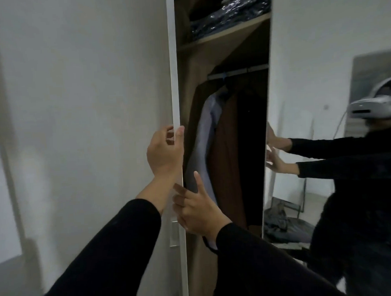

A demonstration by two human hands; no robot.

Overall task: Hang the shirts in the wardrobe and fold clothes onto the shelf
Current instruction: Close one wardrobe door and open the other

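Observation:
The wardrobe stands open in a narrow gap between a white door (97, 107) and a mirrored door (315, 39). On the rail (238, 72) hang a pale lilac shirt (206, 133), a brown garment (227, 159) and dark clothes beside them. Folded dark clothes (230, 12) lie on the wooden shelf (224, 33) above. My left hand (165, 151) is at the white door's right edge, its fingers curled round that edge. Lower down, my right hand (198, 211) has its fingers spread straight, its thumb on the same edge and its index finger over the lilac shirt.
The mirrored door reflects a person in black sleeves wearing a headset, both arms stretched out. Its lower part also reflects a pile of grey clothes (282, 222) on a low surface. A small recessed handle (173, 232) sits low on the white door.

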